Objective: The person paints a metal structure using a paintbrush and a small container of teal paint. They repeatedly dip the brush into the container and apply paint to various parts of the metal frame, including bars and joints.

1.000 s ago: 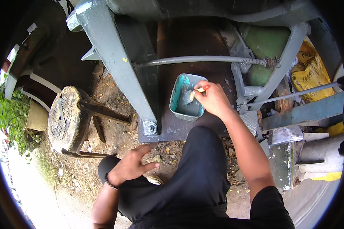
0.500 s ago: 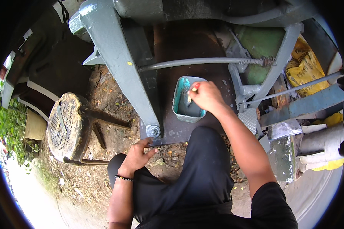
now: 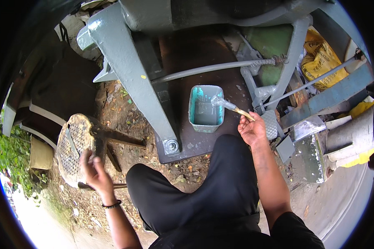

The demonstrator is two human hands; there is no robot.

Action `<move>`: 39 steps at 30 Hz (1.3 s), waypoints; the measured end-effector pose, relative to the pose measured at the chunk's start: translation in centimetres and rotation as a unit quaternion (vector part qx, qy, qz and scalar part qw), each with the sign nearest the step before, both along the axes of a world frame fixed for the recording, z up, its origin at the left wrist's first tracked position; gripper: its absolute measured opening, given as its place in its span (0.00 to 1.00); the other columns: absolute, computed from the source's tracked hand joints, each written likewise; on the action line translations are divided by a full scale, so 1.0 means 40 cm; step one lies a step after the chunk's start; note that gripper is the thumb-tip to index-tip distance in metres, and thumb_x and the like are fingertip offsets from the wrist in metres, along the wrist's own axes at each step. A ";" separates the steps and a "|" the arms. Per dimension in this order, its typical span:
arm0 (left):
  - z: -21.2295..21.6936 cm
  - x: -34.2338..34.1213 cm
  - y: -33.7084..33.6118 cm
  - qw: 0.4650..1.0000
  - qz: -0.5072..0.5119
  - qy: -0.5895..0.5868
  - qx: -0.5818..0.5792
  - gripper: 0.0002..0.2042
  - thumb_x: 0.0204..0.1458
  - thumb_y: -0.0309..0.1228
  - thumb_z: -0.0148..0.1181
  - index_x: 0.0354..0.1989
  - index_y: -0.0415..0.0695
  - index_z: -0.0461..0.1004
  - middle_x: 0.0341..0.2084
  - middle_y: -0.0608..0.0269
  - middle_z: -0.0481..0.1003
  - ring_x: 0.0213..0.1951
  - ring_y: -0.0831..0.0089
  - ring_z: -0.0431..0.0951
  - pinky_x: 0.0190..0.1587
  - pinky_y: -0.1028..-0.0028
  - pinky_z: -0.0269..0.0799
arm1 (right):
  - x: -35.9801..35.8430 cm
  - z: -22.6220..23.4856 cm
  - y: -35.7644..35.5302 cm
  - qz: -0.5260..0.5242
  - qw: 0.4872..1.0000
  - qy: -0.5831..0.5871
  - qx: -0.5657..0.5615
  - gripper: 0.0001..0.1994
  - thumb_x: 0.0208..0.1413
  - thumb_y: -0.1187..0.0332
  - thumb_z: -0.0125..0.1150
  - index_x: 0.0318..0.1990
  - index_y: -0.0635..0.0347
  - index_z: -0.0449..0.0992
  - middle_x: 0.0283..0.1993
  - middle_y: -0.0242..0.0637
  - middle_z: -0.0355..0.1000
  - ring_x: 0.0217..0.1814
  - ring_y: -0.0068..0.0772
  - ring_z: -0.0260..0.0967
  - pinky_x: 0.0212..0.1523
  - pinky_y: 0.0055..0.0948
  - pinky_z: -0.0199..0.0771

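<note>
A paintbrush [image 3: 236, 109] with a wooden handle is gripped in my right hand [image 3: 253, 129], palm turned up. Its grey, paint-coated bristles lie over the right rim of a small turquoise-lined tub [image 3: 206, 128] holding grey paint. The tub stands on a dark base plate [image 3: 183, 143] beneath a grey-painted metal frame [image 3: 131, 79]. My left hand [image 3: 96, 172], slightly blurred and with a bead bracelet at the wrist, is raised beside the round stool [image 3: 77, 145]. Its fingers are apart and hold nothing.
Across the frame runs a grey rod [image 3: 212, 67], just beyond the tub. A bolt [image 3: 171, 146] sits at the near foot of the frame's left leg. To the right are a blue-grey bar [image 3: 320, 100], a yellow bag [image 3: 325, 64] and a pale cylinder [image 3: 351, 133].
My right hand has drawn back to the right from over the tub, tilting the brush across its rim. My left hand has left the base plate's corner and moved left toward the stool.
</note>
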State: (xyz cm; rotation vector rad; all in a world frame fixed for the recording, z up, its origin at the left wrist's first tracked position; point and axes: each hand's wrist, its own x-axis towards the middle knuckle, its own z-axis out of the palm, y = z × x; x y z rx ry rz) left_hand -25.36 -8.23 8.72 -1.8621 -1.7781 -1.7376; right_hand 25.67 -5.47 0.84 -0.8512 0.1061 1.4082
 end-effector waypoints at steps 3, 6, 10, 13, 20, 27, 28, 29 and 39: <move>0.032 -0.161 -0.009 0.986 0.130 0.085 0.066 0.18 0.63 0.28 0.56 0.60 0.39 0.72 0.58 0.53 0.73 0.56 0.63 0.76 0.53 0.68 0.77 | -0.009 -0.014 -0.009 -0.015 1.000 0.011 -0.012 0.11 0.67 0.61 0.53 0.43 0.60 0.72 0.31 0.36 0.74 0.29 0.28 0.71 0.32 0.29 0.71; 0.039 -0.307 -0.036 0.939 0.312 0.136 -0.043 0.30 0.64 0.52 0.52 0.67 0.45 0.66 0.65 0.49 0.65 0.57 0.56 0.75 0.55 0.57 0.81 | -0.020 -0.024 -0.010 -0.022 1.000 0.010 -0.020 0.13 0.68 0.59 0.52 0.43 0.60 0.72 0.30 0.35 0.73 0.28 0.27 0.71 0.31 0.27 0.70; -0.058 -0.398 -0.037 0.904 0.387 0.046 -0.175 0.32 0.63 0.57 0.47 0.69 0.47 0.65 0.67 0.46 0.63 0.67 0.49 0.64 0.67 0.44 0.63 | -0.044 -0.015 -0.018 -0.026 0.999 0.021 -0.011 0.13 0.69 0.58 0.52 0.41 0.60 0.72 0.28 0.33 0.72 0.27 0.27 0.70 0.30 0.26 0.70; -0.115 -0.437 -0.025 0.910 0.404 0.006 -0.094 0.32 0.64 0.58 0.39 0.68 0.49 0.66 0.67 0.48 0.63 0.68 0.52 0.63 0.67 0.43 0.61 | -0.075 0.036 -0.018 -0.039 0.998 -0.015 0.050 0.16 0.68 0.54 0.55 0.39 0.58 0.77 0.27 0.32 0.75 0.27 0.25 0.72 0.29 0.25 0.72; -0.153 -0.490 -0.022 0.904 0.414 0.025 -0.104 0.33 0.65 0.60 0.35 0.64 0.48 0.69 0.64 0.48 0.67 0.66 0.52 0.65 0.68 0.43 0.60 | -0.216 0.290 0.086 -0.076 0.830 -0.474 0.284 0.12 0.67 0.63 0.58 0.43 0.65 0.78 0.29 0.37 0.79 0.31 0.25 0.79 0.33 0.27 0.80; -0.144 -0.446 -0.025 0.899 0.426 0.007 -0.105 0.31 0.65 0.58 0.35 0.63 0.47 0.70 0.64 0.49 0.68 0.66 0.53 0.66 0.68 0.42 0.61 | -0.343 0.363 0.163 -0.048 0.656 -0.702 0.273 0.07 0.60 0.68 0.65 0.40 0.62 0.81 0.29 0.43 0.78 0.28 0.34 0.77 0.30 0.31 0.74; -0.139 -0.440 -0.025 0.898 0.426 0.000 -0.109 0.31 0.65 0.57 0.35 0.62 0.47 0.71 0.63 0.49 0.68 0.66 0.53 0.65 0.68 0.41 0.61 | -0.318 0.357 0.154 -0.032 0.672 -0.707 0.218 0.07 0.59 0.67 0.65 0.40 0.60 0.81 0.30 0.46 0.78 0.29 0.42 0.79 0.31 0.35 0.75; -0.136 -0.436 -0.024 0.898 0.427 -0.004 -0.107 0.30 0.65 0.56 0.35 0.62 0.48 0.71 0.63 0.49 0.68 0.66 0.53 0.65 0.68 0.41 0.61 | -0.276 0.354 0.137 -0.058 0.663 -0.718 0.206 0.07 0.60 0.67 0.65 0.39 0.61 0.81 0.29 0.46 0.78 0.27 0.41 0.78 0.30 0.33 0.74; -0.152 -0.459 -0.029 0.903 0.410 0.011 -0.133 0.26 0.66 0.48 0.36 0.64 0.48 0.70 0.66 0.50 0.62 0.70 0.55 0.60 0.68 0.43 0.65 | -0.208 0.324 0.083 -0.181 0.484 -0.848 0.119 0.06 0.59 0.72 0.62 0.41 0.62 0.79 0.36 0.46 0.74 0.39 0.51 0.76 0.39 0.42 0.76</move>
